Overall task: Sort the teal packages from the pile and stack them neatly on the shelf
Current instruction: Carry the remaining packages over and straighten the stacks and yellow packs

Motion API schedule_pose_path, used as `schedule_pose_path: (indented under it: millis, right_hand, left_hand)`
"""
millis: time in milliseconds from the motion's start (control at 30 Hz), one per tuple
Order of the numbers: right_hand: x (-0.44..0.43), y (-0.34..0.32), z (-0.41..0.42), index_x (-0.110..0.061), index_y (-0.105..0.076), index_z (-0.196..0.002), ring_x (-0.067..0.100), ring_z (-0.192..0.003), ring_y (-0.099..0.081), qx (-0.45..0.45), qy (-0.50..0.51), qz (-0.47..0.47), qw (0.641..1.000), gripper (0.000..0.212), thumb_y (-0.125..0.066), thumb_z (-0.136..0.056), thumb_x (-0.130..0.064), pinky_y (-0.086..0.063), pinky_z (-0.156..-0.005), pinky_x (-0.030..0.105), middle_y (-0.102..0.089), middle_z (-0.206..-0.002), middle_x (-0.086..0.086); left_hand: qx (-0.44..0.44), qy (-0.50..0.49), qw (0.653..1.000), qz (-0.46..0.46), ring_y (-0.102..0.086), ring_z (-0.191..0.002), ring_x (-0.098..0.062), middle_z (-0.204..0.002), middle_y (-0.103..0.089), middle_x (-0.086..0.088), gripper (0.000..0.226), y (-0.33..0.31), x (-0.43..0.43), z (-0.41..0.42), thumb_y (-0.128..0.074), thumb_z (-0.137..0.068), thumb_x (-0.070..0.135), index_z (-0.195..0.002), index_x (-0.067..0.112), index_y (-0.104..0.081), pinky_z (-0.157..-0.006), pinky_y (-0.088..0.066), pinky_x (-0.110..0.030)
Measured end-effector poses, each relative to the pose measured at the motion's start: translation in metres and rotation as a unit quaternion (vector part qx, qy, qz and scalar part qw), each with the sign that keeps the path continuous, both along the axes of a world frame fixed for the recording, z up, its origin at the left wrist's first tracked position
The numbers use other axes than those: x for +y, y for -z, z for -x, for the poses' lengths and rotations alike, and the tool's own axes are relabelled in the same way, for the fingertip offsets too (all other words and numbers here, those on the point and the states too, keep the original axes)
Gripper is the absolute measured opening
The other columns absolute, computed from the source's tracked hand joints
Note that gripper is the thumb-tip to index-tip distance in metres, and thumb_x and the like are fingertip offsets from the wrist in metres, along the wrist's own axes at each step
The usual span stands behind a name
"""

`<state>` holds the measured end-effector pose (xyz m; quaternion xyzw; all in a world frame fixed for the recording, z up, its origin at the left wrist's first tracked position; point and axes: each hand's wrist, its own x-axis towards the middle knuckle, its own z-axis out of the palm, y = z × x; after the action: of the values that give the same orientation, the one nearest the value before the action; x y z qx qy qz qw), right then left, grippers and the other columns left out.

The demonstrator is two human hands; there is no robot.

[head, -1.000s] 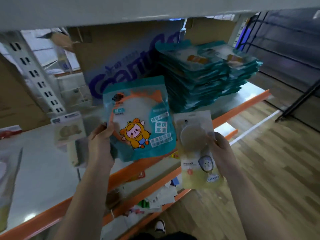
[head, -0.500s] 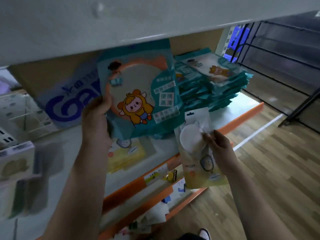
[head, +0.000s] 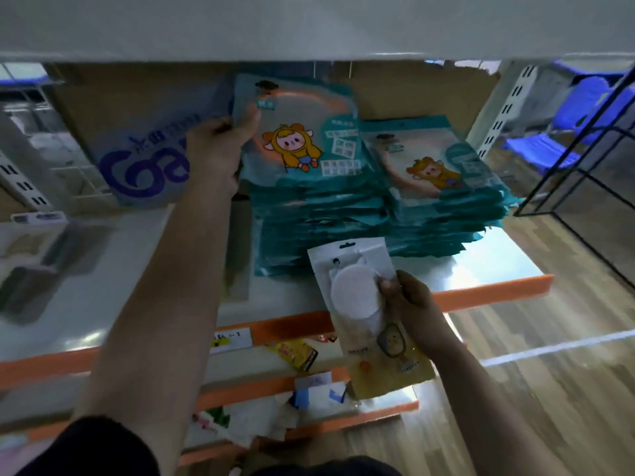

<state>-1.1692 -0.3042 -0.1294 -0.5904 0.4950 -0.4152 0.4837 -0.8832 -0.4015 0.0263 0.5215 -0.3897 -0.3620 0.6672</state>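
Your left hand (head: 220, 149) grips the teal package (head: 299, 132) by its left edge, thumb pressed across the front near the top corner and the other fingers curled behind it. You hold the package just left of centre in the upper frame, its cartoon face toward you, tilted over the left stack (head: 309, 218) of matching teal packages; whether its lower edge touches the top of that pile is hard to tell through the blur. A second stack (head: 446, 201) sits just beside the first, to the right, and both rest on the shelf (head: 498, 286) with the orange front edge. Your right hand (head: 412, 310), lower centre, pinches a pale white and yellow package (head: 364, 304) along its right side, thumb on the front, holding it upright in front of the shelf edge. Behind your left hand, at upper left, stands a cardboard box (head: 144, 159) with blue lettering. Loose packets (head: 299, 352) lie on the lower shelf beneath, and wooden floor (head: 549, 372) fills the lower right.
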Motion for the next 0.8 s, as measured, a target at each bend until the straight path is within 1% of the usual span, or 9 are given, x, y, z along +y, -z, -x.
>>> schedule_pose_path:
  millis: [100,167,267,333,400,433,533,633,800]
  right_hand:
    - [-0.001,-0.002,0.003,0.0,-0.061,-0.111,0.042,-0.097,-0.062,-0.015,-0.021,-0.006,1.0,0.034,-0.049,-0.096,-0.028,-0.051,-0.077,0.056,-0.066,-0.102,0.023]
    - [-0.003,-0.003,0.005,0.001,-0.061,-0.11,0.044,-0.097,-0.061,-0.015,-0.033,-0.003,0.999,0.035,-0.048,-0.096,-0.029,-0.05,-0.077,0.059,-0.065,-0.102,0.025]
    - [-0.005,-0.001,0.006,-0.002,-0.062,-0.11,0.042,-0.096,-0.062,-0.013,-0.037,-0.011,0.999,0.029,-0.047,-0.1,-0.025,-0.05,-0.077,0.059,-0.066,-0.102,0.024]
    - [-0.007,0.0,0.007,-0.002,-0.062,-0.109,0.044,-0.094,-0.062,-0.015,-0.036,-0.018,0.999,0.026,-0.047,-0.101,-0.023,-0.05,-0.075,0.058,-0.066,-0.1,0.024]
    - [-0.007,0.002,0.008,-0.004,-0.062,-0.107,0.044,-0.092,-0.062,-0.008,-0.037,-0.016,0.999,0.025,-0.048,-0.1,-0.024,-0.051,-0.072,0.057,-0.066,-0.097,0.022]
    - [-0.007,0.003,0.009,-0.005,-0.062,-0.107,0.043,-0.091,-0.062,-0.007,-0.038,-0.016,0.999,0.025,-0.048,-0.1,-0.025,-0.052,-0.07,0.054,-0.066,-0.096,0.021]
    - [-0.007,0.005,0.009,-0.006,-0.062,-0.108,0.037,-0.091,-0.064,-0.017,-0.039,-0.023,0.999,0.025,-0.049,-0.1,-0.025,-0.053,-0.07,0.047,-0.068,-0.096,0.016]
    - [-0.006,0.005,0.008,-0.007,-0.061,-0.108,0.037,-0.091,-0.064,-0.021,-0.042,-0.023,0.999,0.026,-0.049,-0.1,-0.028,-0.053,-0.07,0.052,-0.067,-0.097,0.016]
    - [-0.003,0.003,0.006,-0.01,-0.062,-0.105,0.037,-0.089,-0.063,-0.025,-0.044,-0.002,0.999,0.024,-0.052,-0.098,-0.031,-0.052,-0.069,0.049,-0.066,-0.095,0.015]
  left_hand:
    - [-0.063,-0.052,0.997,0.012,-0.067,-0.082,-0.014,-0.07,-0.069,0.015,0.016,0.004,-0.006,0.004,-0.077,-0.081,0.012,-0.073,0.018,-0.065,-0.084,-0.054,-0.042]
    - [-0.094,-0.065,0.993,-0.006,-0.067,-0.093,-0.023,-0.08,-0.07,0.006,0.013,0.006,-0.007,0.006,-0.079,-0.08,0.015,-0.076,0.016,-0.066,-0.089,-0.053,-0.046]
    - [-0.082,-0.068,0.994,-0.019,-0.065,-0.106,-0.03,-0.102,-0.066,-0.012,0.012,0.011,-0.009,0.01,-0.078,-0.081,0.013,-0.082,0.014,-0.066,-0.093,-0.052,-0.048]
    - [-0.087,-0.074,0.993,-0.03,-0.067,-0.098,-0.024,-0.101,-0.066,-0.013,0.011,0.014,-0.01,0.012,-0.078,-0.08,0.013,-0.084,0.009,-0.069,-0.089,-0.055,-0.038]
    - [-0.119,-0.089,0.987,-0.052,-0.066,-0.077,-0.009,-0.095,-0.067,-0.007,0.024,0.016,-0.011,0.016,-0.078,-0.08,0.017,-0.098,0.003,-0.072,-0.072,-0.055,-0.019]
    - [-0.133,-0.1,0.984,-0.058,-0.065,-0.073,-0.007,-0.092,-0.067,-0.005,0.027,0.018,-0.012,0.017,-0.078,-0.08,0.019,-0.1,0.002,-0.072,-0.069,-0.053,-0.019]
    - [-0.163,-0.126,0.976,-0.07,-0.065,-0.083,-0.019,-0.087,-0.067,-0.006,0.024,0.018,-0.013,0.019,-0.076,-0.081,0.022,-0.094,0.003,-0.073,-0.077,-0.053,-0.034]
    - [-0.176,-0.113,0.975,-0.079,-0.067,-0.084,-0.024,-0.085,-0.069,-0.009,0.015,0.018,-0.013,0.016,-0.075,-0.081,0.027,-0.075,0.014,-0.069,-0.08,-0.054,-0.04]
    - [-0.181,-0.136,0.972,-0.066,-0.067,-0.084,-0.017,-0.08,-0.068,0.006,0.022,0.029,0.001,0.005,-0.058,-0.094,0.036,-0.074,0.029,-0.063,-0.087,-0.055,-0.042]
